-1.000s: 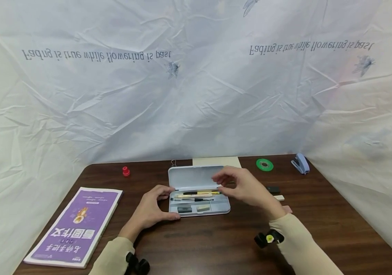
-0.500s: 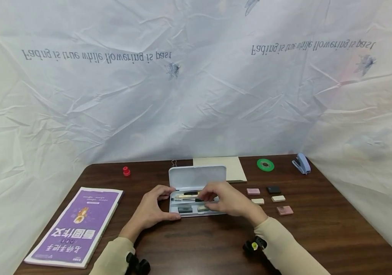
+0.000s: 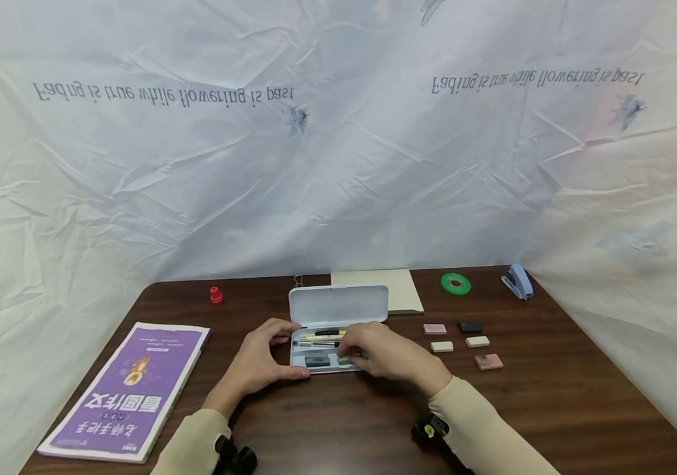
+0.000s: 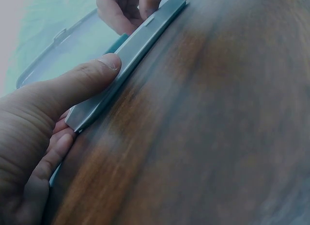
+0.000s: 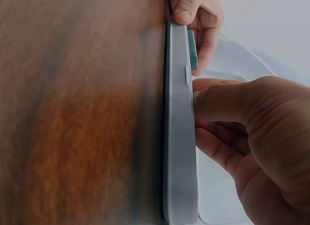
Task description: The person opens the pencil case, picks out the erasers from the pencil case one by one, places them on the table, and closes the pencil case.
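Observation:
In the head view a pale pencil case (image 3: 329, 371) lies on the table with its lid (image 3: 338, 305) raised. My left hand (image 3: 258, 359) grips its left end, the thumb against the front wall and fingers behind. Several pens and pencils (image 3: 322, 338) lie in the back compartment. At the front left sits a dark eraser-like block (image 3: 317, 362). My right hand (image 3: 383, 353) reaches inside, thumb and fingers pinching a small light eraser (image 3: 344, 361), mostly covered. In the right wrist view the fingers hide that eraser, while the dark block shows teal.
Several erasers (image 3: 442, 346) lie right of the case. Behind are a cream sheet (image 3: 404, 293), green tape roll (image 3: 455, 284), blue stapler (image 3: 517, 282) and binder clip (image 3: 298, 281). A red stamp-like piece (image 3: 216, 295) and purple book (image 3: 127, 392) lie left.
My right hand has come from beside the lid leftward and down into the case, its fingers closing over the light eraser. My left hand has stayed on the case's left end.

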A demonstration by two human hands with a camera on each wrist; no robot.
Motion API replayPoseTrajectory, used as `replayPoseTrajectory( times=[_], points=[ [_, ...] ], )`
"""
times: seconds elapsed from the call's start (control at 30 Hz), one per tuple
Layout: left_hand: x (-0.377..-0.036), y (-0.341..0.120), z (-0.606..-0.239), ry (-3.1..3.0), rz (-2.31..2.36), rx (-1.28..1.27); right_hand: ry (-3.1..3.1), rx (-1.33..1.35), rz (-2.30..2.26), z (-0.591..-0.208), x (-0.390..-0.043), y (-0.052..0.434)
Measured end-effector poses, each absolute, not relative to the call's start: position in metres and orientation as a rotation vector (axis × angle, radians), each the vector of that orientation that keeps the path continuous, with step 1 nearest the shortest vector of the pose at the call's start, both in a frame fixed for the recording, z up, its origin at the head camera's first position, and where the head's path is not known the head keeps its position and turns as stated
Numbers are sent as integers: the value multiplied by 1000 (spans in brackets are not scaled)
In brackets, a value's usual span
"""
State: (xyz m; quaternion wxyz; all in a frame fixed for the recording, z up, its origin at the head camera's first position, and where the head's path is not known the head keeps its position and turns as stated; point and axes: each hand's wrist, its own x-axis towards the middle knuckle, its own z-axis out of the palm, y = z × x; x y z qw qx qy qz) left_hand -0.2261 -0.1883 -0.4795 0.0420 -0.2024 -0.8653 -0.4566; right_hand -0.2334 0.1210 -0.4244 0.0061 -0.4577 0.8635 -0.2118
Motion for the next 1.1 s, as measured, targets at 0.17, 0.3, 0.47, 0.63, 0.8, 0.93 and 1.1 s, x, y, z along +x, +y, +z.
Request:
replayPoseTrajectory(
  times=[0.17,0.3,0.47,0.63,0.8,0.93,1.1],
  points=[
    [-225,-188,-479,-2656,-1382,-615,2695,-1433,-674,-425,-233,121],
    [-224,-188,-479,-2654,-1378,-618,2694,-1433,-700,-426,-234,122],
    [-223,-187,-480,-2650,-1375,-621,2706,-1423,-721,-425,-233,123],
    [-223,-186,-479,-2654,-1370,-626,2736,-1419,-751,-417,-229,127],
    [-222,-184,-479,-2658,-1378,-615,2779,-1442,-808,-406,-227,139],
    [-221,-183,-481,-2662,-1379,-606,2824,-1462,-831,-397,-225,153],
    [-220,-186,-483,-2663,-1377,-601,2893,-1466,-861,-387,-224,175]
  ],
)
